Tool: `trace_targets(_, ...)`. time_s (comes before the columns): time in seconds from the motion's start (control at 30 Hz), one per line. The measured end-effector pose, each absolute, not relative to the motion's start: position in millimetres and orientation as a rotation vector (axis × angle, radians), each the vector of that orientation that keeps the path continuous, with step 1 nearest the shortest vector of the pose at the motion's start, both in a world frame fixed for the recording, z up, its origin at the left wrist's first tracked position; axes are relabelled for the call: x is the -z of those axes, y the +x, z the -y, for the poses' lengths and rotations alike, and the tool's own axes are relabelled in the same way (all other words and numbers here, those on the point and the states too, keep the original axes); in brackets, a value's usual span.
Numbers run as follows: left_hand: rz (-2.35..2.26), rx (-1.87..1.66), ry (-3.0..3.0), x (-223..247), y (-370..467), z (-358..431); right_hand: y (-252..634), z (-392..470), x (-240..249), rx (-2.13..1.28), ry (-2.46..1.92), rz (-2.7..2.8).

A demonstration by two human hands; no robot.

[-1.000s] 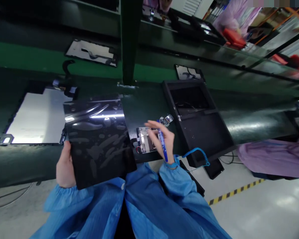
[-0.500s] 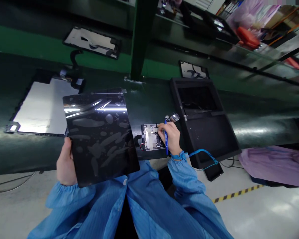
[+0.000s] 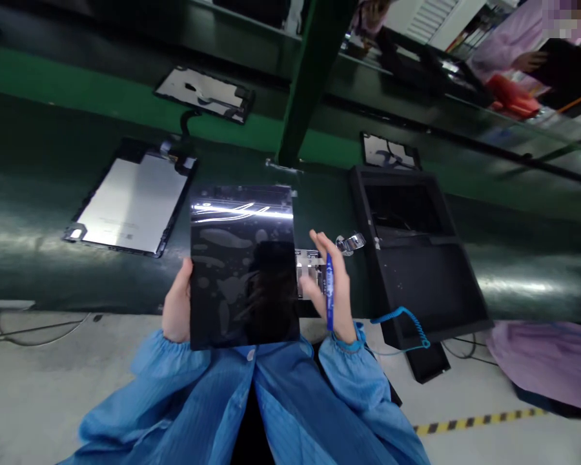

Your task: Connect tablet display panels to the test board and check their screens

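My left hand [image 3: 177,303] grips the left edge of a glossy black screen panel [image 3: 244,278], held tilted above the bench's front edge; its fingers are hidden behind the panel. Just right of the panel, my right hand [image 3: 334,284] has its fingers spread, with a blue pen [image 3: 330,290] held against the palm. Beneath that hand lies a small circuit board [image 3: 310,265] with pale tape, partly covered by the panel and the hand. A shiny metallic roll [image 3: 351,243] rests on the bench behind my right hand.
A white-backed display [image 3: 133,197] lies at left, with another [image 3: 203,93] behind it. A black tray [image 3: 426,271] stands at right, beside a coiled blue cord [image 3: 409,313]. A green post [image 3: 310,84] rises behind. Another person's hand [image 3: 530,61] shows at upper right.
The view has shifted. The black panel has moved right and now covers part of the circuit board. My right hand has opened its fingers from a pinch over the board, keeping the pen.
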State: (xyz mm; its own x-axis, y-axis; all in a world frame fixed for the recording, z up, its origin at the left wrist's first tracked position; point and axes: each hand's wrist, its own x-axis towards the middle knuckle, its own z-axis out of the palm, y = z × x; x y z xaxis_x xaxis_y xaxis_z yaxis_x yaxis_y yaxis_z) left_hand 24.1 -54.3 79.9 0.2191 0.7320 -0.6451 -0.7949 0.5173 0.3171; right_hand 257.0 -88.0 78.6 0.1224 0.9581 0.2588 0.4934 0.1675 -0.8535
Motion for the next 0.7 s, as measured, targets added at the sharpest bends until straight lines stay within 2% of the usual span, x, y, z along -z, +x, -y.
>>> trace_targets(0.07, -0.847, -1.044, -0.107, -80, 28, 55, 243, 93, -88, -0.812, -1.416, 1.603)
trace_targets(0.17, -0.872, -1.011, -0.052, -76, 31, 58, 234, 96, -93, -0.921, -1.39, 1.587)
trace_targets(0.3, -0.872, -1.028, 0.007, -73, 33, 63, 228, 95, -86, -0.816, -1.408, 1.521)
trace_targets(0.43, -0.867, -1.06, 0.036, -74, 36, 66, 220, 94, -81, -0.676, -1.602, 1.55)
trace_targets(0.7, -0.988, -1.109, 0.127, -68, 31, 66, 217, 97, -86, -0.71, -1.513, 1.54)
